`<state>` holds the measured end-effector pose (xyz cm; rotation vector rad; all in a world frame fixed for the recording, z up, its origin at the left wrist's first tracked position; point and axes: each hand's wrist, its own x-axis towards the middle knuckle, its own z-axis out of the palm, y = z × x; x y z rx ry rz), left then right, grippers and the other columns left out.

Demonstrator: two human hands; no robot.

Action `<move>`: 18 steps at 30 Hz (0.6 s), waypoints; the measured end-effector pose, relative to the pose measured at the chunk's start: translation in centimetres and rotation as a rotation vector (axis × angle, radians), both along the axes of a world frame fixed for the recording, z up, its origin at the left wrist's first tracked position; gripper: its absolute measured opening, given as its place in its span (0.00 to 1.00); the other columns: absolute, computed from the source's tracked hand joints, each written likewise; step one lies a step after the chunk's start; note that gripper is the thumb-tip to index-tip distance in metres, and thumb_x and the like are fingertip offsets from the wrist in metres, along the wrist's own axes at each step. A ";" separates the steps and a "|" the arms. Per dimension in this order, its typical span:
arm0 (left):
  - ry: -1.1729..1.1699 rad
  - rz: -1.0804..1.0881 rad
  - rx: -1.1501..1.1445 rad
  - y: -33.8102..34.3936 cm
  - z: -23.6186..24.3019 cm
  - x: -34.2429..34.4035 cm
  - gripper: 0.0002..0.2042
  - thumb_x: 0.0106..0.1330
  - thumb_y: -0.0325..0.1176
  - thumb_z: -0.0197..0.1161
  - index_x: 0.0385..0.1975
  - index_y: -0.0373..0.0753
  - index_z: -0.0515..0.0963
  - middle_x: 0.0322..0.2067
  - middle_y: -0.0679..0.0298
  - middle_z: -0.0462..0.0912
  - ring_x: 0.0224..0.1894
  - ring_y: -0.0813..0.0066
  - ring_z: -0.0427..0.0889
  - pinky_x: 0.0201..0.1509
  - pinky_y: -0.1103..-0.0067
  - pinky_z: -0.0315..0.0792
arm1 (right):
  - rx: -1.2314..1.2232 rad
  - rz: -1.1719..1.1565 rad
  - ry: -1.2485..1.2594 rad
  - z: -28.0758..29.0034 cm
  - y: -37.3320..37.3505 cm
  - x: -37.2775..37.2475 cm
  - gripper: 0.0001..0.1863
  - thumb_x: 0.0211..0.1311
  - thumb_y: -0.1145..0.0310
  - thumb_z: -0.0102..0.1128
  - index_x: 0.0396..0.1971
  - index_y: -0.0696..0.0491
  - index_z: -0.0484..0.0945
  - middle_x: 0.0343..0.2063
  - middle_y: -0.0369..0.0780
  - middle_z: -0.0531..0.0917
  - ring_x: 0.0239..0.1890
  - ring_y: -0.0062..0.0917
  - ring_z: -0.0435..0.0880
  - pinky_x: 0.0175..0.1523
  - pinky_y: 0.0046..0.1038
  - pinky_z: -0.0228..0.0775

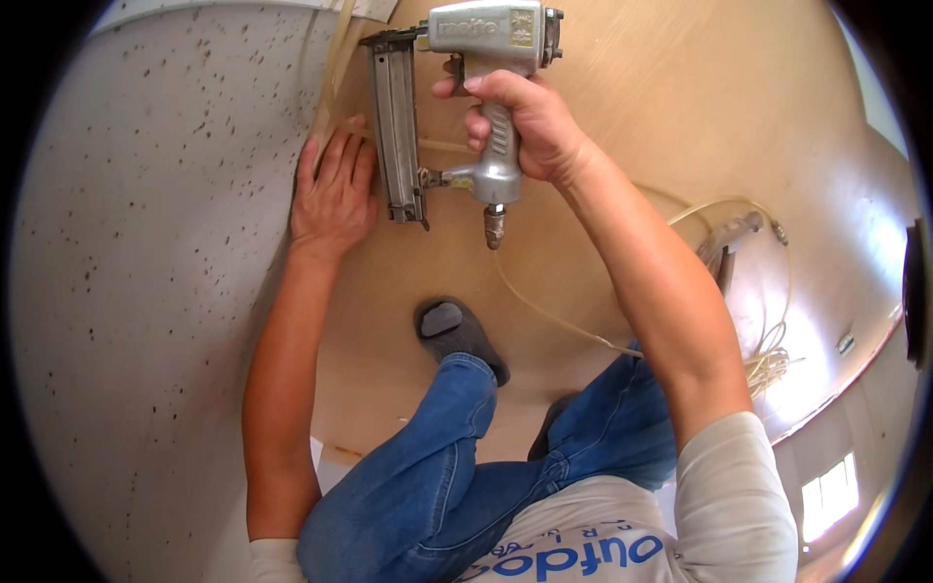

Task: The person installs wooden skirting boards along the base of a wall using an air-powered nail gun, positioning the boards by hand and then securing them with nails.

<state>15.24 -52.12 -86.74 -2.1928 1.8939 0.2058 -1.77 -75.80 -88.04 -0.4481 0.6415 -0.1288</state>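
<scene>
My right hand (525,121) is wrapped round the grip of a silver pneumatic nail gun (498,160), with its index finger by the trigger. The gun is raised in front of me, its long dark magazine (394,126) beside my left hand. My left hand (335,189) lies flat with fingers stretched out, where the wooden surface meets a speckled pale panel. A thin light strip (335,68) runs along that seam and reaches the fingertips. Part of it passes behind the gun. A pale air hose (549,313) trails below the gun's fitting.
The speckled pale panel (165,243) fills the left side. To the right, a greyish tool (729,233) lies beside a loop of hose and a tangled hose coil (768,367). My shoe (457,335) rests on the light wooden surface (360,369). A bright window (831,496) shows lower right.
</scene>
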 end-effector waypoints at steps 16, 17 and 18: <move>0.005 0.003 -0.015 -0.3 0.3 -0.3 0.33 0.51 0.35 0.65 0.63 0.39 0.73 0.70 0.63 0.71 0.76 0.70 0.62 0.81 0.57 0.42 | -0.032 0.053 0.001 0.5 -0.4 0.1 0.21 0.67 0.69 0.58 0.57 0.59 0.73 0.47 0.45 0.86 0.24 0.19 0.77 0.31 0.28 0.76; -0.010 0.002 -0.012 -0.4 0.5 -0.3 0.31 0.53 0.36 0.64 0.62 0.41 0.74 0.71 0.64 0.70 0.76 0.71 0.63 0.81 0.58 0.42 | -0.032 0.061 0.000 0.5 -0.4 0.0 0.21 0.68 0.69 0.58 0.58 0.59 0.72 0.49 0.46 0.85 0.25 0.19 0.77 0.31 0.29 0.76; -0.025 0.000 -0.010 -0.4 0.5 -0.4 0.29 0.55 0.37 0.63 0.61 0.42 0.74 0.71 0.64 0.70 0.75 0.72 0.63 0.81 0.60 0.42 | -0.035 0.063 0.000 0.5 -0.4 0.0 0.21 0.68 0.69 0.58 0.58 0.59 0.72 0.49 0.46 0.85 0.25 0.19 0.77 0.31 0.29 0.76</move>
